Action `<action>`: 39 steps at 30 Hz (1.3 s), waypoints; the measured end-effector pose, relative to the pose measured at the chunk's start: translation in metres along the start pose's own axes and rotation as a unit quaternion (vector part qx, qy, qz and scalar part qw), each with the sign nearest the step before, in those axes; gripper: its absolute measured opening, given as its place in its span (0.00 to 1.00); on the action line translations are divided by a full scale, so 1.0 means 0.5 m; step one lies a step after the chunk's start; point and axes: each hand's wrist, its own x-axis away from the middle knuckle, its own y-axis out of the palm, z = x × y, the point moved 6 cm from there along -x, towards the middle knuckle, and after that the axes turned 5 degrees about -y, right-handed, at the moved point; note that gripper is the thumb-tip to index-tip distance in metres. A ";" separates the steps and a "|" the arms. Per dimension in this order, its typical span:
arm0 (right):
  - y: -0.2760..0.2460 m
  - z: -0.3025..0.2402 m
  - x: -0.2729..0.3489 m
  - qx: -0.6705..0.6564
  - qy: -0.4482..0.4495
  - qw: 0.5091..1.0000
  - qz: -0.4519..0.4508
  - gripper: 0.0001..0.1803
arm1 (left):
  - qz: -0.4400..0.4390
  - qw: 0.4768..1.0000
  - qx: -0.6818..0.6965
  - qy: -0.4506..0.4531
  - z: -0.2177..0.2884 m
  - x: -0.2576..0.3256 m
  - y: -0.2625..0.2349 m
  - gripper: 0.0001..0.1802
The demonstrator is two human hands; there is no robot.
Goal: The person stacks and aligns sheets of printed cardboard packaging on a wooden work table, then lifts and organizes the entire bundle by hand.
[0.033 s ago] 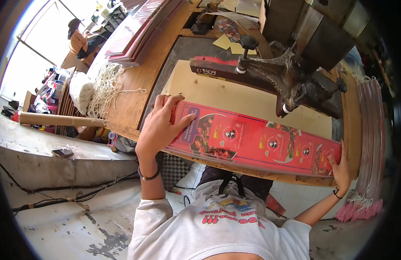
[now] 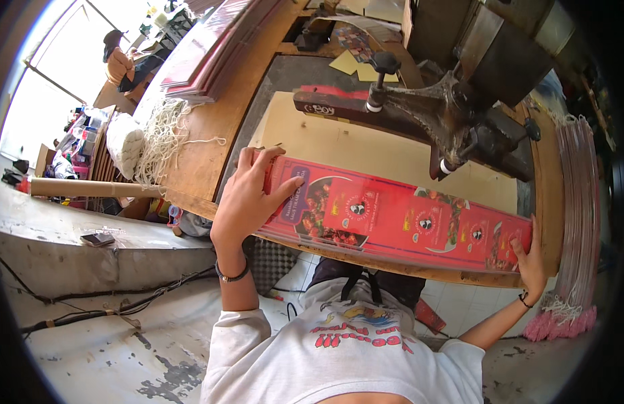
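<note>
A long stack of red printed plastic sheets [image 2: 392,219] with food pictures lies along the table's near edge, slanting down to the right. My left hand [image 2: 248,195] grips its left end, thumb on top and fingers curled over the far corner. At the opposite end, my right hand [image 2: 529,259] clasps the short side, its thumb on the printed face. Just beyond the sheets is a pale board [image 2: 366,148]. Over that board hangs the dark metal bar [image 2: 359,114] of a press [image 2: 450,101] with black knobs.
More red sheets [image 2: 207,50] are piled at the far left of the wooden table [image 2: 197,145], beside tangled white string [image 2: 167,138]. Bundled strips with pink ends [image 2: 578,222] hang at the right. Yellow paper pieces [image 2: 345,62] lie behind the press bar. Another person [image 2: 120,64] sits far off.
</note>
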 end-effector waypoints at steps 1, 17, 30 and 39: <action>0.006 -0.002 0.002 -0.027 -0.003 1.000 0.011 0.49 | 0.005 1.000 -0.003 0.000 -0.001 -0.001 -0.002 0.32; 0.015 -0.015 0.012 -0.091 0.007 0.992 0.086 0.44 | 0.019 0.999 -0.038 0.002 0.000 0.007 0.002 0.31; -0.205 -0.511 0.030 0.041 -0.504 0.856 0.109 0.25 | -0.051 0.917 -0.167 0.359 0.256 0.019 -0.088 0.37; -0.109 -0.764 0.084 -0.130 -0.797 0.586 0.073 0.14 | 0.035 0.928 0.014 0.371 0.209 -0.308 -0.231 0.11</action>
